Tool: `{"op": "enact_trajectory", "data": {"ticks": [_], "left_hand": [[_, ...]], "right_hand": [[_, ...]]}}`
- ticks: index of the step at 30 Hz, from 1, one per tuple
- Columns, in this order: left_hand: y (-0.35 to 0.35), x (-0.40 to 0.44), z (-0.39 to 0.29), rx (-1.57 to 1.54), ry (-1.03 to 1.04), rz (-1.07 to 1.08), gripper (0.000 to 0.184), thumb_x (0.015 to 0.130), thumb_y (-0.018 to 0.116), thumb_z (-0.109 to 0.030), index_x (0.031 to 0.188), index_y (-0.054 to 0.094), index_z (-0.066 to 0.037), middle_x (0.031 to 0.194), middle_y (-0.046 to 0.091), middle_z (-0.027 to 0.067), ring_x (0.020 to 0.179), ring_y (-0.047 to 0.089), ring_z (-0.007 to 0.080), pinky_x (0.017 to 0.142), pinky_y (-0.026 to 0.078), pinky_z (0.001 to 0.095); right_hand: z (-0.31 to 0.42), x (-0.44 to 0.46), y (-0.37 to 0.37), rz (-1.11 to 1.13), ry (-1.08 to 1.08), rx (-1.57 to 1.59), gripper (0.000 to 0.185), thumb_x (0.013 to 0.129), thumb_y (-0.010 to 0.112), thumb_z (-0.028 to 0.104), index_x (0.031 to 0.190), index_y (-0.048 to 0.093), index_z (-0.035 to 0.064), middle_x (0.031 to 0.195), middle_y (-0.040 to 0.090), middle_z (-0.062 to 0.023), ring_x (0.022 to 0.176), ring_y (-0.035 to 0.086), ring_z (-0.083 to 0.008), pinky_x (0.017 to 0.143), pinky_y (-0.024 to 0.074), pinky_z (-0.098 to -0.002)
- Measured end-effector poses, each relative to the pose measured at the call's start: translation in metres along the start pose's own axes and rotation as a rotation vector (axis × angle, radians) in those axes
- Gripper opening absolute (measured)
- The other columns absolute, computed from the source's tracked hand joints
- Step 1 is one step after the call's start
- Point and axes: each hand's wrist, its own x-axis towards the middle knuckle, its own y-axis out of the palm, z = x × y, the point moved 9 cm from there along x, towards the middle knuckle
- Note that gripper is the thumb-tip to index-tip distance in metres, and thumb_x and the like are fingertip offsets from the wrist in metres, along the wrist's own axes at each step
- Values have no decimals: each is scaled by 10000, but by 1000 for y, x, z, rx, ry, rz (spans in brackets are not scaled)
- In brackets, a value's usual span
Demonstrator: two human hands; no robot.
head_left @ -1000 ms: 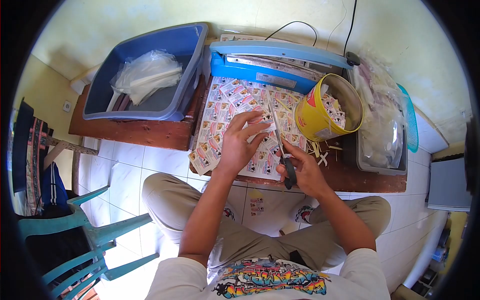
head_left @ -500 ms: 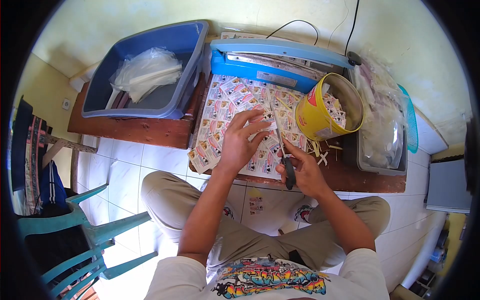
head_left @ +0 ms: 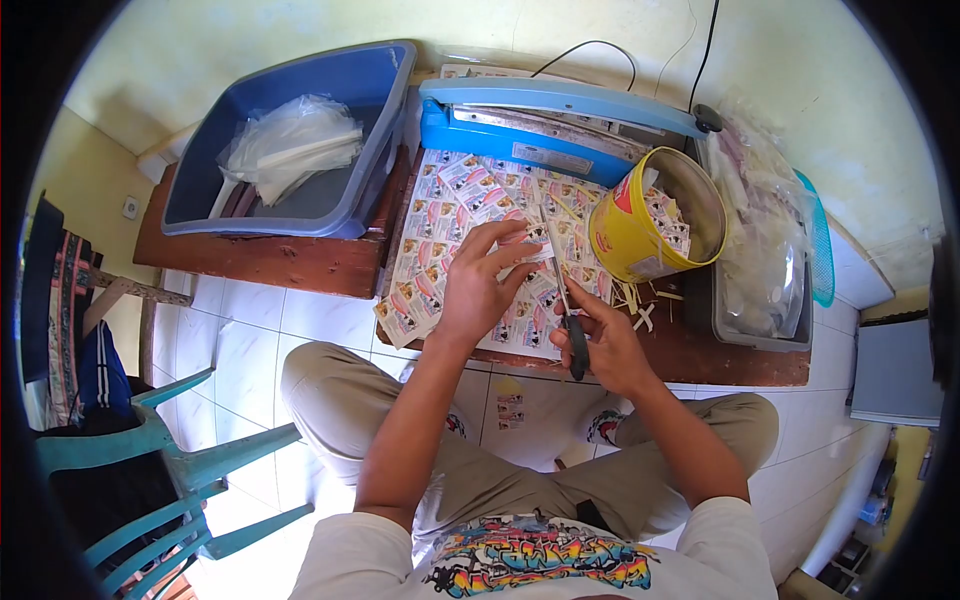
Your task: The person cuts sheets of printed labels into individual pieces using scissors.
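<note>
Between the thumb and fingers of my left hand (head_left: 483, 278) is a small printed paper label (head_left: 540, 243), pinched near the middle of the bench. Black-handled scissors (head_left: 575, 345) are gripped in my right hand (head_left: 608, 340), their long blades pointing away from me along the label's right side. Whether the blades touch the paper is hard to make out. Under both hands lie printed label sheets (head_left: 420, 265) with repeated coloured pictures. To the right, a yellow bucket (head_left: 625, 235) leans tilted and holds several cut labels (head_left: 668, 225).
A blue heat sealer (head_left: 540, 140) stands behind the sheets. At left is a blue tub (head_left: 350, 215) with plastic bags (head_left: 295, 150). Paper strips (head_left: 640, 300) lie beside the bucket. A grey bin (head_left: 765, 340) with plastic bags is at right, a green chair (head_left: 190, 465) at lower left.
</note>
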Motion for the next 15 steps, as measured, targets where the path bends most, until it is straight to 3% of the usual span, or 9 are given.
{"op": "enact_trajectory", "data": {"ticks": [12,15], "left_hand": [[-2,-1,2,4,10,-6,347,767,885,-25,1097,815,-109,1291,723,107,1183,697,302,987,581,417],[-3,-1,3,-10,-9,-9,353,771,878,-31,1108,799,-99,1295,721,105,1200,684,318,1000,575,427]], "right_hand": [[4,0,1,-11,-26,-34,866,949,817,90,1679,351,88,1186,612,-51,702,614,-95,593,518,-260],[1,3,-6,-35,7,-57,847,944,834,127,1662,389,74,1174,616,-56,743,629,-98,643,541,-268]]}}
